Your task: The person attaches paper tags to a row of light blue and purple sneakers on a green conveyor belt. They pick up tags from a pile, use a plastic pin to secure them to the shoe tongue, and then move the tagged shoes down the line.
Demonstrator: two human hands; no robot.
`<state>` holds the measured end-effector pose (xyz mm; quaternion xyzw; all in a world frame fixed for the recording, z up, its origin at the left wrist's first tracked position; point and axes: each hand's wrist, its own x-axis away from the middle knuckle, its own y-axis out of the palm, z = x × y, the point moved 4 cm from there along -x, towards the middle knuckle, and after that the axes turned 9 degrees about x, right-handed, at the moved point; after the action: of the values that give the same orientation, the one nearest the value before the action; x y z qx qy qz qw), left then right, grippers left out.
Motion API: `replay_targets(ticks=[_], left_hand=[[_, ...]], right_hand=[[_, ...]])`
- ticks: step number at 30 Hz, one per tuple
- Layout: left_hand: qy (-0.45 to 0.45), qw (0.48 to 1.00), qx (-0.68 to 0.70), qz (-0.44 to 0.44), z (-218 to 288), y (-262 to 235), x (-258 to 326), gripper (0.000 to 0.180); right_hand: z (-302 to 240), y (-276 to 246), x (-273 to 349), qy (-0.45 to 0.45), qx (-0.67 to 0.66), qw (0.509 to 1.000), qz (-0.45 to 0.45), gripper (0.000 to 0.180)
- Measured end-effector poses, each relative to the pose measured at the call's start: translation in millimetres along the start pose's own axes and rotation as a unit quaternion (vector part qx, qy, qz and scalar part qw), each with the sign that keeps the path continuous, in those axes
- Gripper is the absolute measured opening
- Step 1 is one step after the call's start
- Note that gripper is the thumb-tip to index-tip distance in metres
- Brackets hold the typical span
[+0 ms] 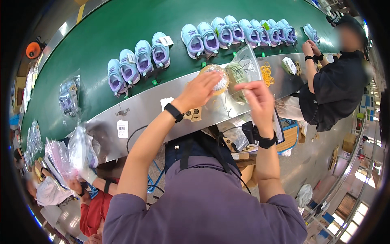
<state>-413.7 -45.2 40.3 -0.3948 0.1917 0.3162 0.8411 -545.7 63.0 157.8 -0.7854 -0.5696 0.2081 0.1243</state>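
Four pale blue shoes (143,56) stand on the green belt (93,53), heels toward us and toes away; we judge this alignment keeps their lilac openings facing the worker. We find the left hand (200,88) laid flat over a round, tan-rimmed item (219,86) with whitish contents, its fingers straight and close together, covering part of it on the steel ledge (148,110). We place the right hand (260,99) just beside the clear bag (250,65), index finger extended toward the left hand; at this angle we cannot tell whether finger and thumb pinch its thin film or merely pass in front of it. The bag lies to the right of the round item, partly over the ledge, which we consider a position convenient to both hands. We record yellow bands (266,74) heaped farther right, and brown cards (196,114) and white tags (122,129) to the left, presumably set along the ledge for easy reach. We further note a co-worker (339,85) in dark clothing standing at the right, both hands held close together near the belt.
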Motion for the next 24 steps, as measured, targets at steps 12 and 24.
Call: replay_targets(ticks=[12, 24], left_hand=[[-0.557, 0.799, 0.057, 0.219, -47, -45, 183, 0.032], [-0.606, 0.694, 0.295, 0.253, -64, -21, 185, 0.021]], right_hand=[[136, 147, 45, 0.051, 0.347, 0.913, -0.209, 0.025], [170, 117, 44, 0.215, 0.224, 0.932, -0.189, 0.018]])
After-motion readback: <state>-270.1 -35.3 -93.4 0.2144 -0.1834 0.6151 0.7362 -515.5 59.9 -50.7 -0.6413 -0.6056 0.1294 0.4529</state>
